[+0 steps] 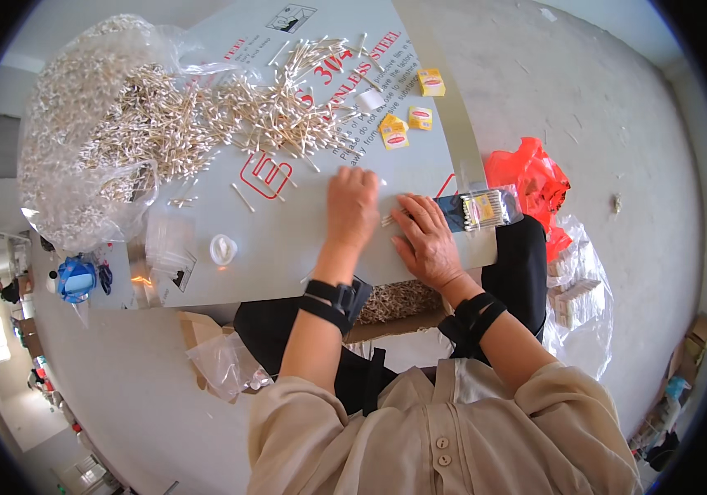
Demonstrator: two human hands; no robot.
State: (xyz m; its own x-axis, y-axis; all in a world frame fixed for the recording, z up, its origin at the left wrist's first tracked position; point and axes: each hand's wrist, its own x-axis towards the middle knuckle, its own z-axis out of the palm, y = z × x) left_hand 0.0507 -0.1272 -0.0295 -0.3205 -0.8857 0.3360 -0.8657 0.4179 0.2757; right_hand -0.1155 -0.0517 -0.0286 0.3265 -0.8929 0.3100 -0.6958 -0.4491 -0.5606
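Note:
My left hand (352, 206) is closed in a fist-like pinch over the sheet-covered table; what its fingers hold, if anything, is hidden. Close to its right, my right hand (428, 239) curls over a few cotton swabs (387, 219), whose pale tips poke out at the fingertips. Just beyond that hand lies a clear pack of cotton swabs (480, 209) with a yellow label, by the table's right edge. A large heap of loose cotton swabs (164, 124) spills from a clear plastic bag (81, 66) toward the table's middle. Small yellow cards (420, 118) lie at the far right.
A white round container (222, 249) and clear plastic sleeves (170, 239) sit at the near left. Below the table edge is a box of swabs (403, 304). A red plastic bag (528, 177) and a clear bag of packs (576, 289) are at the right.

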